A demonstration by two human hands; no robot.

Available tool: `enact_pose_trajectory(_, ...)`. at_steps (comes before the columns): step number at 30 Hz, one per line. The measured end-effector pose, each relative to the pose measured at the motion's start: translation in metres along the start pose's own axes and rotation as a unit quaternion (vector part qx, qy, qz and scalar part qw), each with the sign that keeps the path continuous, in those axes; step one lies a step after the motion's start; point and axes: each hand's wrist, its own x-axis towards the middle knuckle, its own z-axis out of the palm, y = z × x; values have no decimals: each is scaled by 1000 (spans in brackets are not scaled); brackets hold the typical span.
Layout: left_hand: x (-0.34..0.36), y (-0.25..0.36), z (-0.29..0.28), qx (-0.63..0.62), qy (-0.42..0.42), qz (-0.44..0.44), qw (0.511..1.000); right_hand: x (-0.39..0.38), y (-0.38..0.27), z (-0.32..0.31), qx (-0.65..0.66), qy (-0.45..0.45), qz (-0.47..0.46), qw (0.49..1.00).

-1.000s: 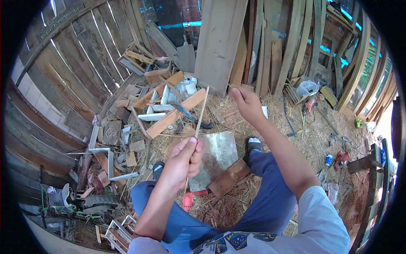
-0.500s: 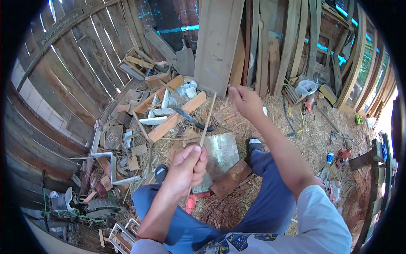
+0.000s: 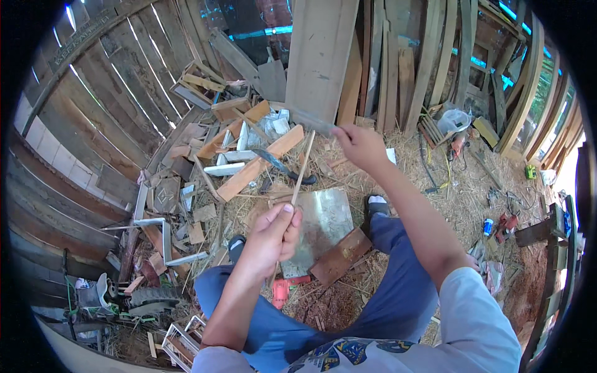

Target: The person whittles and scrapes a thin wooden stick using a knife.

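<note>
My left hand point(image 3: 273, 233) is closed around a thin pale wooden stick point(image 3: 303, 165), which slants up and away from my fist. A short end of it shows below the hand. At the stick's far tip, my right hand point(image 3: 362, 148) grips a knife point(image 3: 314, 120) whose thin grey blade is blurred and reaches left; its handle is hidden in my fist. Whether the blade touches the tip I cannot tell. Beyond my left hand, a dark curved blade with a black handle point(image 3: 283, 166) rests by a light wooden board point(image 3: 258, 166).
Between my feet lie a worn metal-grey sheet point(image 3: 326, 214) and a brown plank point(image 3: 340, 256). A red power tool point(image 3: 280, 292) is beneath my left forearm. Wood scraps and white frame pieces point(image 3: 166, 242) fill the left. Tall boards point(image 3: 320, 62) lean at the back. Straw and shavings cover the ground.
My right hand has shifted slightly left and down, and the knife blade now lies above the stick's tip. My left hand has moved a little up and left, still holding the stick.
</note>
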Motion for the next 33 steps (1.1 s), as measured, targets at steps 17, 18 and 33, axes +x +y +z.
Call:
enact_pose_trajectory(17, 27, -8, -39, -334, -270, -74, 900, -23, -37, -15, 257, -17, 102, 961)
enact_pose_trajectory(18, 27, -8, -39, -328, -264, -70, 904, -24, -38, -16, 231, -9, 70, 970)
enact_pose_trajectory(33, 22, -2, -11, -84, -62, 18, 994, -33, -49, -23, 154, -13, -34, 987)
